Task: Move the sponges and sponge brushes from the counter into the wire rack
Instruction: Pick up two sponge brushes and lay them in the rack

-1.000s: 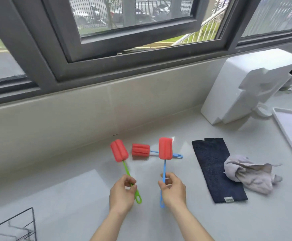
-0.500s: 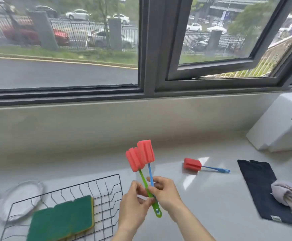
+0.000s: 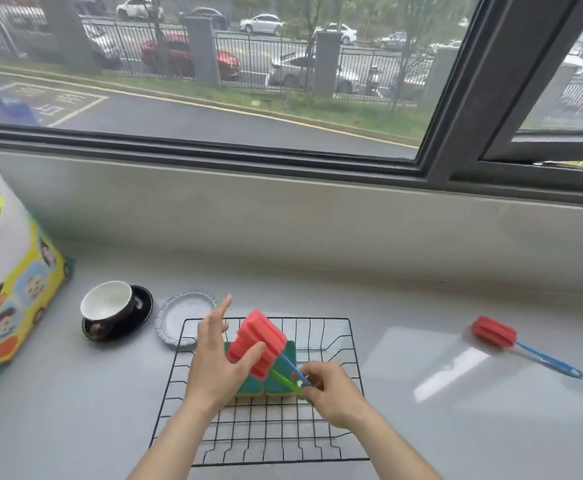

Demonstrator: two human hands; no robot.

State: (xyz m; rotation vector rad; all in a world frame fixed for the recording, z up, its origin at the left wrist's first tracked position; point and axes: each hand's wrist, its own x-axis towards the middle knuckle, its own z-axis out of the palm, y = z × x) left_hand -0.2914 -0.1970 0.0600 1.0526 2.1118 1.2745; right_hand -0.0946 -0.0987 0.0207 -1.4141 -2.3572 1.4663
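Now carried over the wire rack [image 3: 338, 441], no more beside it: two sponge brushes [image 3: 260, 342], red heads together above green sponges [image 3: 292, 351] lying inside. Right hand [image 3: 331, 393] pinched shut on both thin handles; left hand [image 3: 214, 362] open, fingers spread, thumb against foam. Probably light, soft heads, stiff slippery handles: better gripped at handles. Third brush [image 3: 494, 336] well right of rack, on counter [image 3: 75, 410].

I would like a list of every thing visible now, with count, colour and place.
wire rack: 1, black, counter centre
sponges: green, in rack, count unclear
held brushes: 2, red heads, green and blue handles, above rack
loose brush: 1, red head, blue handle, counter right
cup: 1, white inside, on dark saucer, left
dish: 1, silvery, left of rack
carton: 1, yellow, far left
left hand: open, against brush heads
right hand: pinching both handles
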